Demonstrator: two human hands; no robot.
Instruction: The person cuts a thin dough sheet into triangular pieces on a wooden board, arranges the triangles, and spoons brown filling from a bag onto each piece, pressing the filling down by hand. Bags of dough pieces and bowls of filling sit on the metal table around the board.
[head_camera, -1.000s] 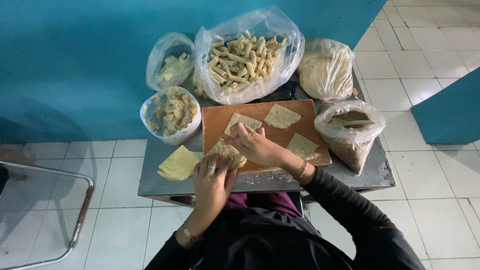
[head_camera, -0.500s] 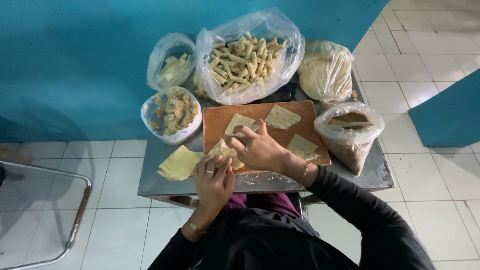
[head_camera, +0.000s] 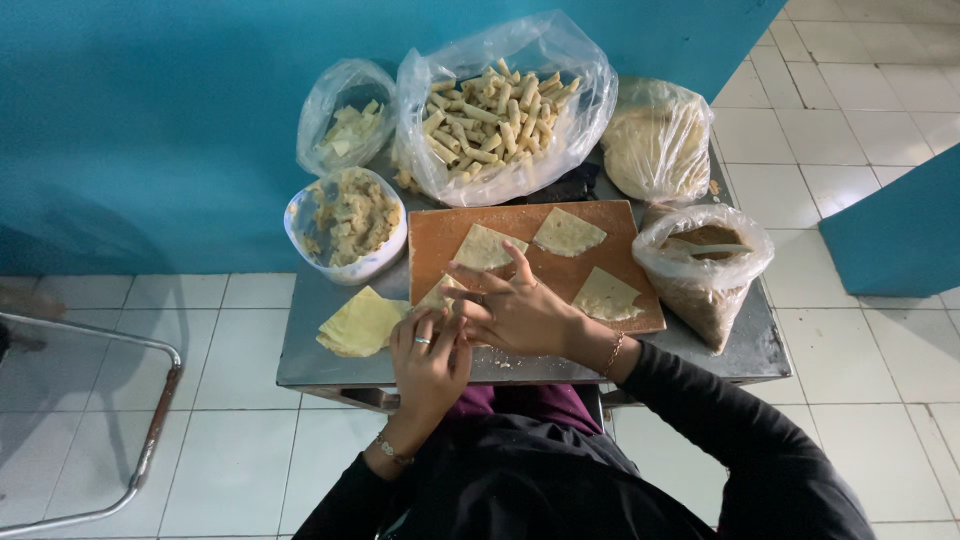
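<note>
My left hand (head_camera: 428, 355) and my right hand (head_camera: 515, 308) meet at the near left corner of a wooden board (head_camera: 438, 240), both pressing on a pale wrapper piece (head_camera: 438, 296) that is mostly hidden under the fingers. Three more triangular wrappers lie on the board: one (head_camera: 487, 246) just beyond my right fingers, one (head_camera: 567, 232) at the far middle, one (head_camera: 606, 295) to the right. A stack of yellow wrappers (head_camera: 362, 322) lies left of my left hand on the metal table (head_camera: 330, 360).
A large clear bag of rolled sticks (head_camera: 495, 115) stands at the back, with a smaller bag (head_camera: 345, 125) on its left. A white bowl of filling (head_camera: 348, 215), a bag of dough rounds (head_camera: 655, 140) and a bag of brown filling (head_camera: 705, 260) surround the board. A metal chair frame (head_camera: 150, 420) stands left.
Both hands have drawn closer to me over the wrapper at the board's near left corner, and my right fingers have spread a little.
</note>
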